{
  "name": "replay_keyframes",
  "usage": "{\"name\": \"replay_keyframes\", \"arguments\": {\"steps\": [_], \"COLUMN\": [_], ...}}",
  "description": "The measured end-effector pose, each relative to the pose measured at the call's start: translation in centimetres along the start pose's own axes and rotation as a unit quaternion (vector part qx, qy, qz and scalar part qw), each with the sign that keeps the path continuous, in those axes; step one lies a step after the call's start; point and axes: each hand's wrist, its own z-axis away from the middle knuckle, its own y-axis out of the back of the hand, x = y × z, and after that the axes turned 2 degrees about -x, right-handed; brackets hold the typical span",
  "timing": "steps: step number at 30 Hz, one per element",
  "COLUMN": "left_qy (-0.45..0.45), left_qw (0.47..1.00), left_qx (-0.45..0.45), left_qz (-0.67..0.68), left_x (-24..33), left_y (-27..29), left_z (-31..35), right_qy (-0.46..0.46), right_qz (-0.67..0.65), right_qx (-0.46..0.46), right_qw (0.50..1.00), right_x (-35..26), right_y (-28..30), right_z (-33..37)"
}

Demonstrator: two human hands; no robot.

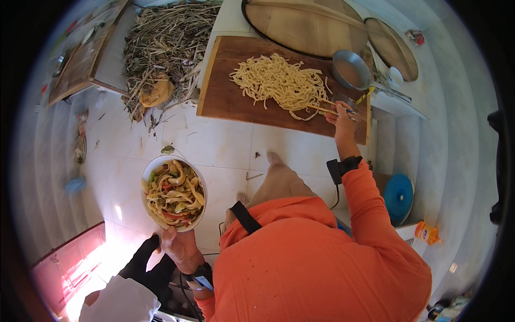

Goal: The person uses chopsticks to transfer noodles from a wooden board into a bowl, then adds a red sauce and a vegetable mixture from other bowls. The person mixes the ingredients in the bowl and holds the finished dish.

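Note:
My left hand (181, 249) holds a white bowl (202, 206) by its near rim, the thumb on the edge and the other fingers hidden beneath. Thick noodles (174, 193) mixed with green and red vegetable pieces fill the bowl. My right arm is stretched forward, and my right hand (343, 122) is closed around a pair of chopsticks (317, 108). Their tips reach the near right edge of a pile of pale, thick noodles (279, 80). That pile lies spread on a brown wooden board (220, 99).
Another person's dark sleeve (146, 252) comes in at lower left, its hand close to the bowl. A metal ladle or pan (351, 68) with cloudy liquid rests at the board's right. Round wooden lids (311, 24) lie behind. Dry stalks (166, 43) are heaped at far left.

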Motion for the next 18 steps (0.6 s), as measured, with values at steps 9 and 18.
{"name": "replay_keyframes", "arguments": {"steps": [9,18], "left_qy": [-0.058,-0.091], "left_qw": [0.996,0.99], "left_qx": [0.073,0.103], "left_qz": [0.01,-0.005], "left_x": [-3.6,-5.7], "left_y": [-3.9,-7.0], "left_z": [0.1,0.5], "right_qy": [-0.041,-0.02], "right_qz": [-0.054,0.096], "right_qx": [-0.141,-0.342], "right_qw": [0.988,0.934], "right_x": [1.3,-2.4], "right_y": [-11.3,-11.0], "right_z": [-8.7,-8.3]}}
